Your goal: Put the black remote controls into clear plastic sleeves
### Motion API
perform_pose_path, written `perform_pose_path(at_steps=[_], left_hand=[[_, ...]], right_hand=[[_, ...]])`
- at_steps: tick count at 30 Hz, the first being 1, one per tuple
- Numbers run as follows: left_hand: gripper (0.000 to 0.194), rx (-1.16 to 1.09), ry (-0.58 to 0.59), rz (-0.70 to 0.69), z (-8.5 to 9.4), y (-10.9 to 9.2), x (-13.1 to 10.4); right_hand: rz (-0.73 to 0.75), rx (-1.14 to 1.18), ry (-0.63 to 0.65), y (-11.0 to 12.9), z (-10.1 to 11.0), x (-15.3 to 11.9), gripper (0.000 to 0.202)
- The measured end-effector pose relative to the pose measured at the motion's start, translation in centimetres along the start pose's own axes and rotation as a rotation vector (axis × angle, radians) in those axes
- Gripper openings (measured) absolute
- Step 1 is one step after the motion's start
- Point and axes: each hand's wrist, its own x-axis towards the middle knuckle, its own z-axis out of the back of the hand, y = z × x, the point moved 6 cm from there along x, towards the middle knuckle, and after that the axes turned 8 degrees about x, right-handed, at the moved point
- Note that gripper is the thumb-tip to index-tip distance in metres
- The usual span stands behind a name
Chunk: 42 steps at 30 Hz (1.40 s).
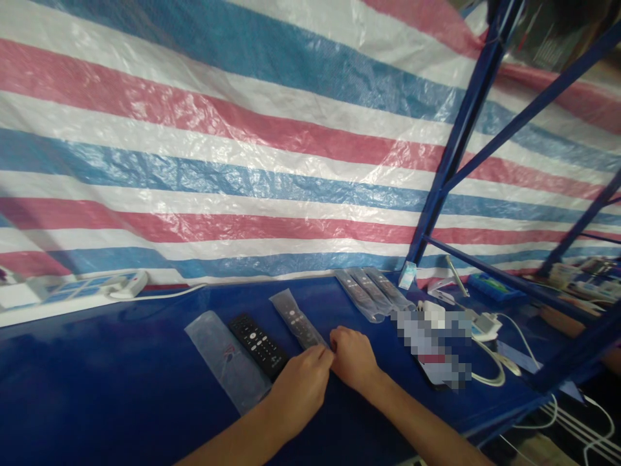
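My left hand (303, 382) and my right hand (355, 356) meet at the near end of a bagged remote control (297, 318), which lies in a frosted plastic sleeve on the blue table. Fingers of both hands are closed in a pinch at the sleeve's near end; the exact grip is partly hidden. Just left of it is a bare black remote control (256, 342) with white and grey buttons, its near end close to my left hand. Farther left lies a flat frosted plastic sleeve (220, 353) with a small red mark, partly covered by my left forearm.
Several bagged remotes (371, 292) lie side by side at the back. A phone (434, 359), partly pixelated, a charger with white cables (485, 325) and a small box (407, 275) are at right. A power strip (97, 289) stands back left. Blue metal posts (439, 188) rise before the striped tarp (242, 162).
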Motion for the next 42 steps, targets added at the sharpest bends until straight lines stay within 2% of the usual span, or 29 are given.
perform_pose_path(at_steps=[2, 5, 8, 11, 15, 18, 21, 24, 31, 35, 39, 42], left_hand=[[0.023, 0.013, -0.037, 0.019, 0.3, -0.2, -0.9], [0.017, 0.057, -0.132, -0.067, 0.1, -0.6, -2.9], [0.012, 0.077, -0.214, -0.206, -1.4, -1.0, -5.0], [0.011, 0.069, -0.259, -0.256, -2.9, -0.9, -5.9], [0.011, 0.064, -0.298, -0.258, -3.6, -0.7, -5.9], [0.011, 0.078, -0.329, -0.254, -3.6, -0.7, -5.7], [0.012, 0.091, -0.321, -0.254, -3.7, -0.7, -5.7], [0.013, 0.093, -0.310, -0.251, -4.0, -0.7, -5.7], [0.014, 0.137, -0.386, -0.276, -4.2, -0.5, -5.7], [0.014, 0.153, -0.405, -0.272, -4.5, -0.5, -5.7], [0.015, 0.157, -0.386, -0.273, -4.4, -0.7, -5.6], [0.014, 0.177, -0.391, -0.248, -3.2, -0.7, -5.7]], right_hand=[[0.025, 0.057, 0.050, -0.6, 0.6, -0.5, 0.007], [0.103, 0.175, 0.123, -1.4, 2.2, -1.5, 0.012], [0.089, 0.201, 0.012, -1.2, 4.1, -1.6, 0.016], [0.049, 0.122, -0.058, 0.7, 4.0, -0.7, 0.025], [0.010, 0.013, -0.040, 3.6, 1.8, 0.9, 0.046], [0.000, -0.021, -0.025, 4.5, 0.5, 1.7, 0.044], [-0.003, -0.040, -0.038, 4.4, 0.2, 2.4, 0.036], [-0.043, -0.072, -0.073, 3.2, 0.8, 3.5, 0.035], [-0.225, -0.130, -0.160, -2.4, 2.7, 7.2, 0.037], [-0.265, -0.150, -0.186, -4.1, 3.3, 7.9, 0.033], [-0.211, -0.182, -0.222, -2.9, 3.4, 6.9, 0.039], [-0.058, -0.137, -0.227, 0.2, 3.0, 5.2, 0.039]])
